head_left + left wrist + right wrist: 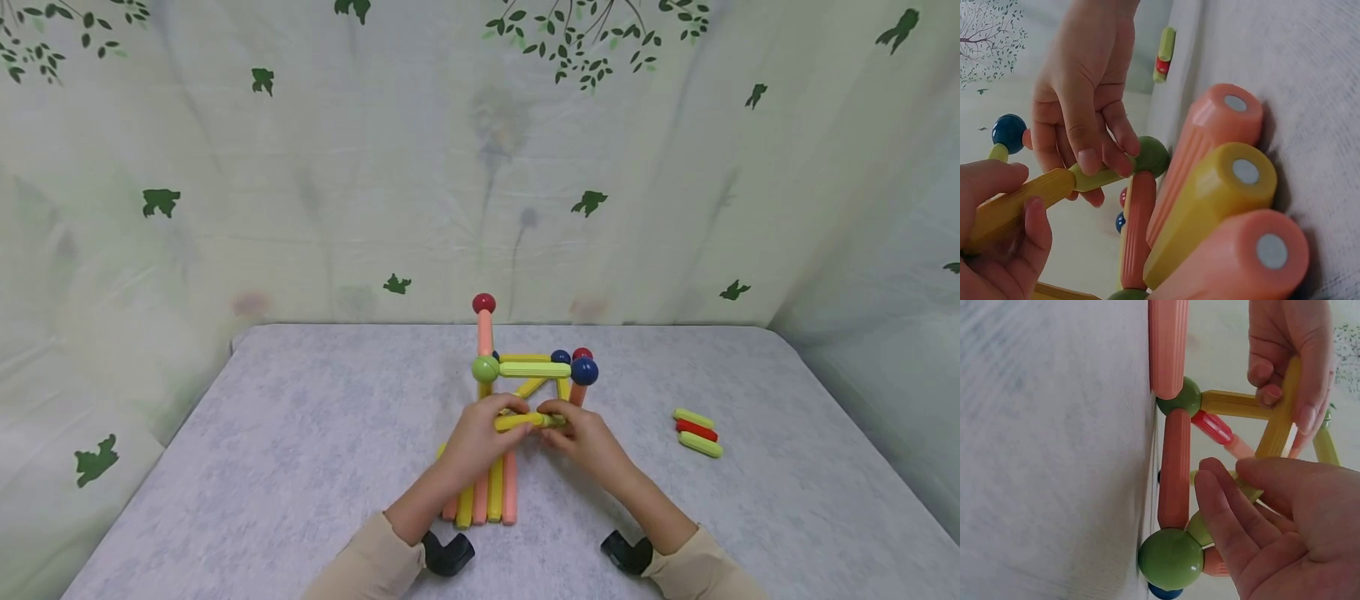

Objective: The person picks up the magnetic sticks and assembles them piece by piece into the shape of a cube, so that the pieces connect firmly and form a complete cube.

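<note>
My left hand (pixel 480 429) grips a yellow stick (pixel 1019 203) between thumb and fingers, low in front of a frame of magnetic sticks and balls. Opposite it, my right hand (pixel 592 437) pinches a short light green stick (pixel 1100 180), which meets the yellow stick end to end. That green stick's other end is at a green ball (pixel 1151 156), partly behind my right fingertips. On the frame's upper part are a light green ball (pixel 485 369), a dark blue ball (pixel 585 371) and a light green stick (pixel 535 369) between them. A pink stick (pixel 485 333) rises to a red ball (pixel 483 303).
Several pink and yellow sticks (pixel 510 496) lie side by side on the table, under and beside my left forearm. To the right rest two light green sticks (pixel 701 445) and a red stick (pixel 697 430). A patterned curtain (pixel 420 183) hangs behind the grey tabletop (pixel 322 400).
</note>
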Motion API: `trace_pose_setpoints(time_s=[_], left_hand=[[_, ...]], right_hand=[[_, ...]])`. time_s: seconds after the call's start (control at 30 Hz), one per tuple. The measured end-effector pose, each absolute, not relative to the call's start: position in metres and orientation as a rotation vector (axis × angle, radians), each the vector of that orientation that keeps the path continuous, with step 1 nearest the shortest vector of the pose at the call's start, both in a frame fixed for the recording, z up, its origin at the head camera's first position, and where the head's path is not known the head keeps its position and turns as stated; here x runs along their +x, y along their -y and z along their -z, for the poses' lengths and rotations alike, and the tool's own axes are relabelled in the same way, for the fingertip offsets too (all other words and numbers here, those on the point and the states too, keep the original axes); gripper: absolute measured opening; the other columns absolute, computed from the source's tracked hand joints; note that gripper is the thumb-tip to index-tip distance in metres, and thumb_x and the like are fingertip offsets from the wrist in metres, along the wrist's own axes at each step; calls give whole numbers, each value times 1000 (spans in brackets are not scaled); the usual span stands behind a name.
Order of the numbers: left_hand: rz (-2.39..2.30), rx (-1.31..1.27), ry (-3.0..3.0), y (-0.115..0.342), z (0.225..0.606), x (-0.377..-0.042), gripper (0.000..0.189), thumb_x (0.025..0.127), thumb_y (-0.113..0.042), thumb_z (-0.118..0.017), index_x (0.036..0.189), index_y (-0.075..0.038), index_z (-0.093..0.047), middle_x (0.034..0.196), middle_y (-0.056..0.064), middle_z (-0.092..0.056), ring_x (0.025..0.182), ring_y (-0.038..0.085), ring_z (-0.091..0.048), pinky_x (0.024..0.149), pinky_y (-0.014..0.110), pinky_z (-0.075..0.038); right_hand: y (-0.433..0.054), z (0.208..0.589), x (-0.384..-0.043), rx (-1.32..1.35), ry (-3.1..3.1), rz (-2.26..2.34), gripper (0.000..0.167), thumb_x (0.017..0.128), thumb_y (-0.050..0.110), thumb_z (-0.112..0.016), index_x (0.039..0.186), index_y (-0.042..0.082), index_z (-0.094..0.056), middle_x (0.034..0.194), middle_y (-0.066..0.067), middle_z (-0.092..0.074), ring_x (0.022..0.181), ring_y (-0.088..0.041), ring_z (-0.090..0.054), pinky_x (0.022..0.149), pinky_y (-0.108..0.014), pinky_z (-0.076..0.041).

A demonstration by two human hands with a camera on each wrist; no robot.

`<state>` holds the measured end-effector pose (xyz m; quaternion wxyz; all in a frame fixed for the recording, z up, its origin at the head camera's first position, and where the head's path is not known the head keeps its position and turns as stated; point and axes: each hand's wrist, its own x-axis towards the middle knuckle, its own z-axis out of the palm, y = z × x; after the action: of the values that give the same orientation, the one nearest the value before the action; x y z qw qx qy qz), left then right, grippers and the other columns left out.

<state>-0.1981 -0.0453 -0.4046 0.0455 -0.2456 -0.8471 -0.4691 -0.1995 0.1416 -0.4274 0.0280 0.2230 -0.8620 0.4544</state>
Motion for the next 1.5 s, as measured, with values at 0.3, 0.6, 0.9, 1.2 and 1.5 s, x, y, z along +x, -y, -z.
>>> trace_pose_setpoints(time_s=[0.3,0.6,0.9,1.2,1.5], left_hand=[[1337,-862,2523,55,397,-194,37,81,-19,-68,112,-8,-53,105,4,-56,78,12,-52,65,19,-47],[660,-809,2245,66,371,-188,54,70,-25,-78,113,-6,-52,102,10,-48,57,10,-40,43,15,-33],[904,-571,2652,72,365,-203,65,74,-28,-74,129,-12,-42,114,10,-40,66,13,-48,52,20,-42],[1104,-545,2540,66,377,-211,54,78,-18,-71,124,-11,-43,104,6,-50,67,12,-49,57,19,-45],[1208,-559,2452,62,384,-212,45,81,-10,-67,119,-11,-43,97,5,-55,63,11,-54,53,18,-46]], right_hand=[[-137,427,-202,747,2591,-1494,30,82,11,-64,112,9,-59,103,-5,-62,77,-10,-63,69,-23,-50],[-133,426,-202,668,2494,-1547,27,81,4,-64,108,6,-61,99,-9,-63,70,-12,-64,64,-24,-51],[-122,424,-203,437,2494,-1553,25,81,5,-65,106,7,-62,93,-4,-64,64,-9,-61,62,-23,-50],[-118,423,-205,353,2505,-1469,25,80,6,-67,105,5,-61,97,-7,-64,63,-7,-61,57,-20,-50],[-121,420,-204,506,2385,-1411,25,81,6,-66,105,2,-59,91,-8,-64,59,-8,-61,50,-19,-47]])
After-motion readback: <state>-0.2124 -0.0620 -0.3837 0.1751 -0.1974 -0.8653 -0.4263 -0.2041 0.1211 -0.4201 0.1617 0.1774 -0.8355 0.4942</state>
